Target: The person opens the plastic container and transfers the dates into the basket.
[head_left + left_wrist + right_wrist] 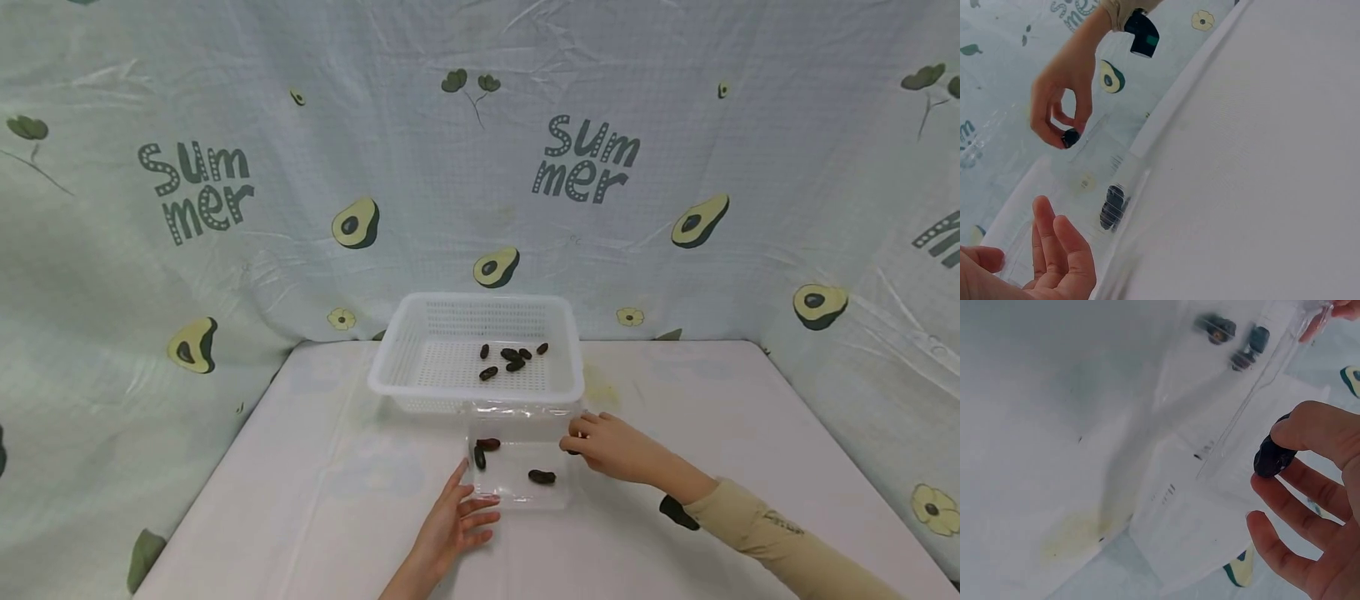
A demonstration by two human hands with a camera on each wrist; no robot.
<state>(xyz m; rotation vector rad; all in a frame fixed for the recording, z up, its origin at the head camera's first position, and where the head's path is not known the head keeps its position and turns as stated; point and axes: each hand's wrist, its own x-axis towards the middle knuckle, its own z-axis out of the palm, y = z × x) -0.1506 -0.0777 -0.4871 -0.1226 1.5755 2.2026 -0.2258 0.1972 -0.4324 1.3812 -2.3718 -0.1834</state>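
Reference: directions read from the centre of the clear box in the head view, 12 o'clock being the far side.
Clear box [517, 500]: see-through plastic, rectangular, on the white-covered table [322, 508]; its far edge overlaps the basket's near side in view, contact cannot be told.
Boxed fruits: three dark oblong items lying apart or nearly so; a reddish-brown fruit [488, 444] towards 10 o'clock, a blackish fruit [480, 457] at 9, a lumpy dark fruit [542, 477] at 4.
Held fruit [1274, 456]: one, dark, wrinkled, at 3 o'clock, by the box's side wall.
Right hand [618, 450]: at 3 o'clock, thumb and fingertips pinching the held fruit.
Left hand [448, 529]: between 7 and 8 o'clock, fingers spread wide, holding nothing; fingertips close to the box's near corner, contact cannot be told.
Basket [420, 402]: white, perforated, at 11 o'clock; dark basket fruits [515, 365] on its floor, between 3 and 5 o'clock of its own centre, some clustered.
Sleeve [780, 533]: tan, on the right arm, towards 4 o'clock.
Backdrop [420, 167]: pale sheet at 12 o'clock, printed with avocados, flowers and "summer" lettering.
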